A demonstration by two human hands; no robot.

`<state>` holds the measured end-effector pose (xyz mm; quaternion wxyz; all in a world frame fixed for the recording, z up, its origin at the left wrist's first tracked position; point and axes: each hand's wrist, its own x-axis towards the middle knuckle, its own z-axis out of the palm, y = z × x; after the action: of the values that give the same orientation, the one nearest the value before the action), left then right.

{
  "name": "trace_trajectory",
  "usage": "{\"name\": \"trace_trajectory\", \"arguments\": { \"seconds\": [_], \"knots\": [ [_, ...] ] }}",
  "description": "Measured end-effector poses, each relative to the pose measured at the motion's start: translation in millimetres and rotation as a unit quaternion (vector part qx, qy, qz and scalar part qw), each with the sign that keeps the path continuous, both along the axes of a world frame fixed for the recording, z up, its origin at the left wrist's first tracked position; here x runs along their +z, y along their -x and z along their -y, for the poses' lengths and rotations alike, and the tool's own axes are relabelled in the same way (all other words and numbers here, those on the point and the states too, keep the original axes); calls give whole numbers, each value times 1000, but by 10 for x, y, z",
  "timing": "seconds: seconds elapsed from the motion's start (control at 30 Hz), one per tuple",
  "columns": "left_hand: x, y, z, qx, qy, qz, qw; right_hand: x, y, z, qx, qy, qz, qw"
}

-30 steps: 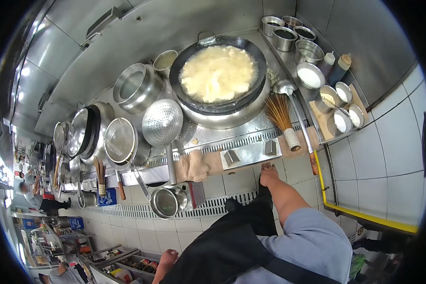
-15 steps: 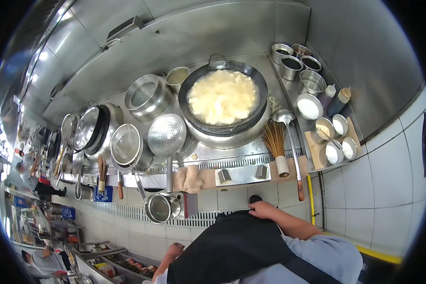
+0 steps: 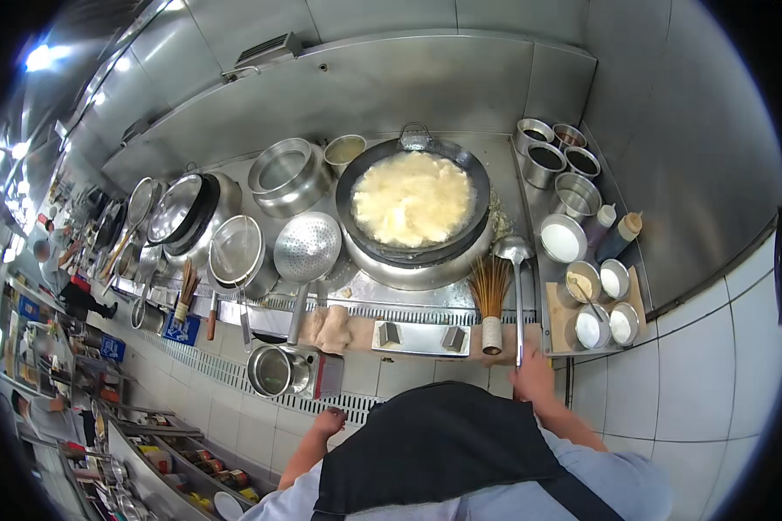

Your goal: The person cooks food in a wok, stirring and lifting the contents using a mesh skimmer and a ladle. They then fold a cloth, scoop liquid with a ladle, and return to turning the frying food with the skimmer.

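My right hand (image 3: pixel 534 379) is at the lower end of the long handle of a ladle (image 3: pixel 513 250), its fingers closed round the wooden grip, which they hide. The ladle's bowl rests on the stove's right side, next to a bamboo wok brush (image 3: pixel 491 295). Low beside my apron, my left hand (image 3: pixel 328 421) is loosely curled with nothing visible in it. Ahead stands a large black wok (image 3: pixel 347 204), where pale yellow pieces (image 3: pixel 414 200) bubble in liquid. Left of it lies a perforated skimmer (image 3: pixel 308 247), its handle over the counter edge.
Metal tubs of sauces and powders (image 3: pixel 563 239) and squeeze bottles (image 3: pixel 619 236) line the right side. On the left are a mesh strainer (image 3: pixel 236 250), a steel pot (image 3: pixel 287 178) and a lidded wok (image 3: pixel 175 208). A small pot (image 3: pixel 269 371) hangs below the counter edge. Other people are far left.
My right hand has moved from in front of my apron out to the ladle's handle, which now stands straighter. My left hand has come slightly forward. The view has shifted.
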<state>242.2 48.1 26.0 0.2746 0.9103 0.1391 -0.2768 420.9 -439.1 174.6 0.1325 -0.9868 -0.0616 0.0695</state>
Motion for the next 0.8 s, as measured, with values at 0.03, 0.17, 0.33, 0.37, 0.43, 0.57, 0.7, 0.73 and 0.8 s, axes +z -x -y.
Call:
{"name": "trace_trajectory", "arguments": {
  "seconds": [0.03,0.17,0.33,0.37,0.43,0.57,0.7,0.73,0.8],
  "knots": [
    [-47,64,25,-229,-96,70,966,-118,93,24,4,3,3,1000],
    [-212,495,188,18,3,-83,996,-615,191,76,-132,-87,-53,986],
    [-368,723,33,4,0,-105,994,-522,80,151,-171,-204,10,964],
    [-378,665,-10,-5,-4,-104,995,-425,93,156,-172,-201,13,964],
    [-491,492,-163,-56,-17,-93,994,-159,179,93,-282,-488,-165,809],
    [-411,-26,-343,-70,-22,-65,995,-101,556,-127,-234,-492,-83,834],
    [-528,-66,-437,132,94,55,985,411,514,-245,-183,-484,-66,853],
    [-299,-101,-394,104,74,18,992,625,402,-257,-167,-488,-105,850],
    [-344,-56,-579,-110,-10,2,994,993,173,-271,-148,-464,-131,864]
  ]
}}
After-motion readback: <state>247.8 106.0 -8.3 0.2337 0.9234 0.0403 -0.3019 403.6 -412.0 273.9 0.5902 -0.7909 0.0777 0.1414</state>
